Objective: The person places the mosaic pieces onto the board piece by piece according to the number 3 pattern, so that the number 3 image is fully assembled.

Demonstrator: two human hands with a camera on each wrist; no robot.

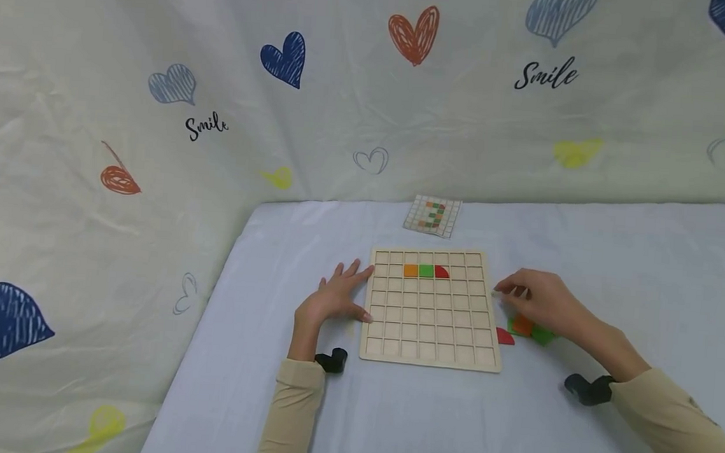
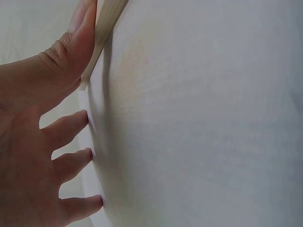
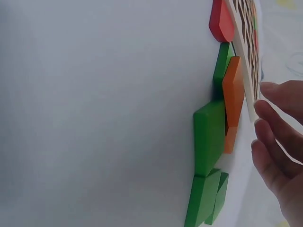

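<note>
A square wooden grid board [image 1: 432, 333] lies on the table. In one of its upper rows sit an orange square [image 1: 410, 270], a green square [image 1: 426, 271] and a red quarter-round piece [image 1: 441, 272], side by side. My left hand [image 1: 334, 299] is spread at the board's left edge, its thumb touching the rim in the left wrist view. Just off the right edge hovers my right hand [image 1: 537, 295], fingers bent and no piece visible in them. Below it is a loose pile with green pieces [image 3: 209, 137], orange pieces [image 3: 233, 90] and a red piece [image 3: 221, 21]; the hand partly hides it in the head view.
Behind the board lies a pattern card [image 1: 433, 216] with a grid and coloured shapes. A white cloth covers the table [image 1: 424, 427]. Hanging fabric [image 1: 339, 112] printed with hearts rises along the back and left side. Black wrist-worn devices [image 1: 587, 390] sit by both sleeves.
</note>
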